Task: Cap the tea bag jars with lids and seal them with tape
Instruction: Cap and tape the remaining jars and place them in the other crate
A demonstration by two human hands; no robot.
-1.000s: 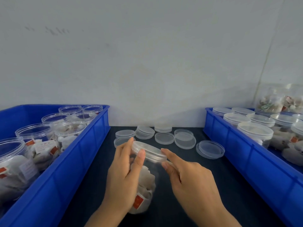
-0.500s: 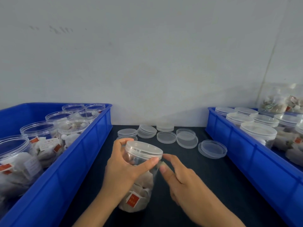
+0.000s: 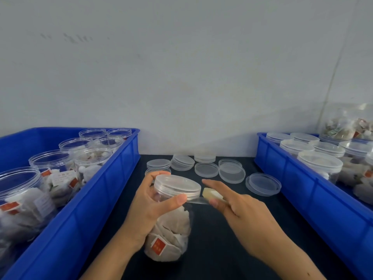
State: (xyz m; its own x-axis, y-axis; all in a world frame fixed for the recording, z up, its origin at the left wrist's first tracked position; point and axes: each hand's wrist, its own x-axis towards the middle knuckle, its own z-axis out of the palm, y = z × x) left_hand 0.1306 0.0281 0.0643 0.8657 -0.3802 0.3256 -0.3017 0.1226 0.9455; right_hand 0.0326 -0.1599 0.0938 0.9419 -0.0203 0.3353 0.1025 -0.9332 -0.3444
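The left hand [image 3: 148,207] curls its thumb and fingers round the neck of the capped tea bag jar [image 3: 169,233], near centre on the dark table [image 3: 222,249]. Just right, the right hand [image 3: 240,211] pinches a small tape roll [image 3: 212,194], its clear strip reaching the lid [image 3: 177,183]. Loose lids [image 3: 206,169] lie farther back between two blue bins [image 3: 84,209].

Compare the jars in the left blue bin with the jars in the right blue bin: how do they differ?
The jars in the left bin stand open, without lids; the jars in the right bin are all capped. The left bin sits beside the left hand, the right bin opposite. Both sets are clear plastic and hold tea bags.
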